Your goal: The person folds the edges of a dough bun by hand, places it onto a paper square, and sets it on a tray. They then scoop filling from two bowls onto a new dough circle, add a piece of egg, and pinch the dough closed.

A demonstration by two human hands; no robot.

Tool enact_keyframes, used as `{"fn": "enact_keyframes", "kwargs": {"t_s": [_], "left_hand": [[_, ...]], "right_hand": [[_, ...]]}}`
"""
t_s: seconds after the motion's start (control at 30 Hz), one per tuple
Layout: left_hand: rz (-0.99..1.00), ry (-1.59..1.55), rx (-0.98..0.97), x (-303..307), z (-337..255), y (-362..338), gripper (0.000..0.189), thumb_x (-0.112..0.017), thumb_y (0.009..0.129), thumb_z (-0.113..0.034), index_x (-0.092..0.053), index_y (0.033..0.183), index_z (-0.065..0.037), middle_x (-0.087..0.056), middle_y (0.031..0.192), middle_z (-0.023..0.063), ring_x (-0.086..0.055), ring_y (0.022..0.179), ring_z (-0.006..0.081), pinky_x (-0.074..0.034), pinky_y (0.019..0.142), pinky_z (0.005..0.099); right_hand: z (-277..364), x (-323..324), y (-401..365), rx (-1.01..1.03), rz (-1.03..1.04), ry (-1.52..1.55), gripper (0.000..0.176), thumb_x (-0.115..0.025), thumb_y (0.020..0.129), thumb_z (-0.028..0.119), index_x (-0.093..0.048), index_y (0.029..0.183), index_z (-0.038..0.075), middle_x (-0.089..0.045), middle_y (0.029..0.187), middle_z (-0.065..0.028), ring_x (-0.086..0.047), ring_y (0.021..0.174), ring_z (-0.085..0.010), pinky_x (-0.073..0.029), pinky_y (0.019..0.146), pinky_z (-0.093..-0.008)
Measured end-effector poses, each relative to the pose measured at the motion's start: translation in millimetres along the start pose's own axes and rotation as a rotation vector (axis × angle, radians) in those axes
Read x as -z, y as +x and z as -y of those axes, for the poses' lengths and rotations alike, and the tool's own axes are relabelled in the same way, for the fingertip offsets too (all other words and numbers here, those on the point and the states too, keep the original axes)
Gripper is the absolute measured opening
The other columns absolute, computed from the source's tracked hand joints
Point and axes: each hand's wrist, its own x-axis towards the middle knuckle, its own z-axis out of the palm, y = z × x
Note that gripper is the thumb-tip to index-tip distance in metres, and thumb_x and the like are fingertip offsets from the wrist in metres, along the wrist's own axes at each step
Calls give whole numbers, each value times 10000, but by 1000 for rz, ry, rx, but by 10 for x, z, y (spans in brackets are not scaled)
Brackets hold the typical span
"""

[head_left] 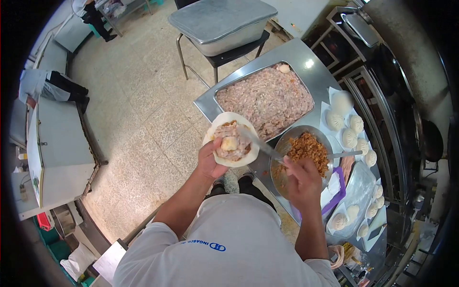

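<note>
My left hand [211, 160] holds a round dough wrapper [243, 161] from below and the side, its thumb over the rim. On the wrapper lies pale minced filling [224, 131] with a yellowish lump [230, 143] and some brown bits at the edges. My right hand [302, 176] grips a flat metal spatula [268, 149]; its blade end touches the filling. Under the right hand stands a metal bowl [276, 178] of brown chopped filling [306, 149], with a spoon handle [345, 154] sticking out to the right. Beyond it is a metal tray [216, 99] heaped with pink minced meat [267, 93].
Several pleated buns [349, 138] sit on papers along the steel table's [297, 50] right side. A purple-rimmed tray [341, 193] stands near the bowl. A lidded tub [222, 21] rests on a chair ahead. Two other people [55, 86] are at the far left.
</note>
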Motion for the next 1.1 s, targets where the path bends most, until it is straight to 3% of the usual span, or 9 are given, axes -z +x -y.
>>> {"fn": "enact_keyframes", "kwargs": {"t_s": [0.23,0.4,0.47,0.57,0.63,0.7,0.77,0.93,1.1], "left_hand": [[58,139,-15,-152,-119,-127,730,-727,852,-257,-387,1452,-18,-519,1407,202,-524,1292,368,-414,1106,526],[99,205,12,-135,-356,-376,797,-780,803,-223,-376,1457,-12,-511,1414,203,-522,1295,366,-419,1105,515],[24,352,144,-90,-429,-412,833,-819,772,-172,-375,1461,-28,-514,1422,176,-514,1308,349,-401,1124,515],[139,104,157,-434,-118,-539,810,-775,822,-337,-382,1462,-34,-509,1425,187,-503,1317,360,-395,1122,523],[214,-155,178,-657,20,-573,786,-685,874,-492,-405,1450,-36,-503,1428,204,-505,1313,368,-416,1097,533],[111,-36,242,-453,81,-478,759,-676,890,-478,-412,1444,-30,-514,1417,202,-522,1296,361,-427,1089,525],[-59,267,344,-199,134,-394,704,-641,937,-448,-423,1427,7,-547,1385,192,-562,1259,328,-454,1073,483],[-325,622,514,-178,125,-469,648,-739,894,-238,-430,1412,-2,-585,1325,118,-584,1218,243,-482,1037,398],[98,1021,334,-278,156,-491,715,-792,843,-149,-400,1430,-35,-584,1310,86,-569,1209,194,-471,1034,365]], "right_hand": [[-86,-123,132,38,73,162,373,-649,812,-10,-721,1149,132,-590,834,-95,-605,723,-266,-499,646,-368],[-259,466,654,-67,92,-361,274,-632,795,-2,-726,1034,94,-623,869,-111,-638,760,-283,-517,687,-415],[-618,226,872,-2,353,-772,220,-638,809,69,-719,1013,86,-624,871,-111,-648,837,-295,-531,723,-449],[-815,-95,953,42,439,-865,251,-627,865,183,-713,1079,83,-643,1003,-155,-636,988,-321,-530,832,-439],[-422,-206,668,222,172,-182,336,-621,930,253,-672,1178,33,-652,1103,-210,-607,1100,-353,-467,964,-423],[-257,-678,168,-529,177,1201,541,-510,1002,450,-557,1328,22,-593,1318,-183,-552,1242,-335,-410,1076,-453],[-203,-946,-59,-939,400,1983,652,-341,1038,550,-461,1421,35,-533,1400,-136,-485,1323,-284,-364,1132,-464],[-30,-1109,-320,-917,305,1990,701,-290,1025,602,-413,1445,54,-505,1429,-126,-470,1337,-278,-364,1134,-451],[151,-1100,-346,-945,224,1742,634,-318,1036,575,-415,1435,91,-525,1387,-96,-516,1283,-246,-409,1092,-422]]}}
